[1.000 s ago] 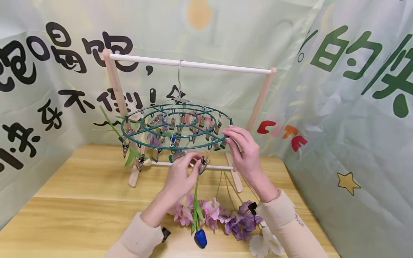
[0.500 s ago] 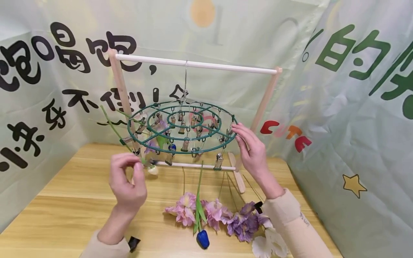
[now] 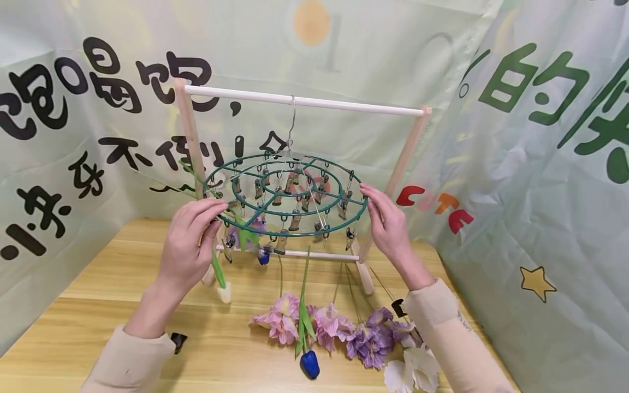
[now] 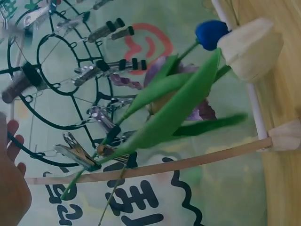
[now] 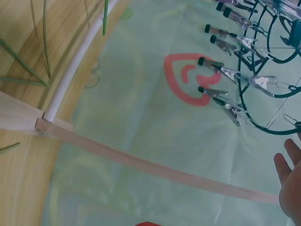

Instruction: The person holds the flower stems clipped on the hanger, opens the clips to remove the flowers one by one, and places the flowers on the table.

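We have the green hanger (image 3: 267,206) hooked on the white bar (image 3: 354,105). Left hand (image 3: 187,237): grip pinching its rim, 8 o'clock. Right hand (image 3: 390,226): grip loose, touching rim, 3 o'clock. White tulip (image 3: 224,292) hangs below left hand.

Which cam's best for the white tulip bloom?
Left wrist: the white tulip bloom shows largest there, petals distinct. Head shows it small, below the left hand; right wrist doesn't show it.

Left hand (image 4: 11,179), right hand (image 5: 292,186) cropped in wrist views, lettering (image 3: 618,169) clipped
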Demonstrator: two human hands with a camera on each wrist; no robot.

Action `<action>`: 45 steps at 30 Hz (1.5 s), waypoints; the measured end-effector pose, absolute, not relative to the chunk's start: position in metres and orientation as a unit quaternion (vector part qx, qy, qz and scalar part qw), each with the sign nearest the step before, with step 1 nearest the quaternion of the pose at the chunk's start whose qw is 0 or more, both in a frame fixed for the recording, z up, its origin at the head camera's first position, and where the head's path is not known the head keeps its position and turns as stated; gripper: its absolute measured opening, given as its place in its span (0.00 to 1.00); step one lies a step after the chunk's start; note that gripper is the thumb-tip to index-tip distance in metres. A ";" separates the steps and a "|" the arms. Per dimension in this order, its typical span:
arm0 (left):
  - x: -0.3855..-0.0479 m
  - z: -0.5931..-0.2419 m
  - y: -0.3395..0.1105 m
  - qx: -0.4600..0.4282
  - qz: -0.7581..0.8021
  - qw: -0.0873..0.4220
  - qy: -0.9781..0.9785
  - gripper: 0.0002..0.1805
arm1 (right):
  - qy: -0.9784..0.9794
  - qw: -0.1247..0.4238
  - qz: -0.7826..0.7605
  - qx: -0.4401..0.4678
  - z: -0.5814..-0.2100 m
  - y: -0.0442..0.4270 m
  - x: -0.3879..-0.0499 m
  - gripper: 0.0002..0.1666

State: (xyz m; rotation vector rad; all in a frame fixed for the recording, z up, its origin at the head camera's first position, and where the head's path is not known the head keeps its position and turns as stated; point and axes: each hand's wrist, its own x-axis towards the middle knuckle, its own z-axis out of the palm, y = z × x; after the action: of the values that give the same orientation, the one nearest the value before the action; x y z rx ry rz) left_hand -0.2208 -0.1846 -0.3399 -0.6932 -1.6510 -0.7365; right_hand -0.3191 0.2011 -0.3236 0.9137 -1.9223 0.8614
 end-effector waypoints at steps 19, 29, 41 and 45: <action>-0.209 -0.327 -0.140 -0.348 -0.259 0.603 -0.669 0.11 | -0.700 0.482 0.355 0.390 -0.297 0.187 -0.251 0.23; -0.202 -0.318 -0.098 -0.375 -0.232 0.579 -0.686 0.10 | -0.678 0.483 0.276 0.480 -0.304 0.156 -0.223 0.19; -0.189 -0.314 -0.080 -0.371 -0.251 0.625 -0.639 0.11 | -0.703 0.469 0.264 0.465 -0.321 0.156 -0.243 0.11; -0.180 -0.312 -0.083 -0.326 -0.326 0.700 -0.545 0.08 | -0.703 0.472 0.273 0.457 -0.323 0.160 -0.248 0.09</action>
State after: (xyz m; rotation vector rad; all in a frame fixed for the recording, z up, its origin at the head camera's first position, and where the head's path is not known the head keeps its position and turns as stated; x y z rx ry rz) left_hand -0.1803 -0.0828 -0.3121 -0.7263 -1.2149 -0.7255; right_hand -0.2480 0.1605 -0.3232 1.1190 -1.7199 0.6688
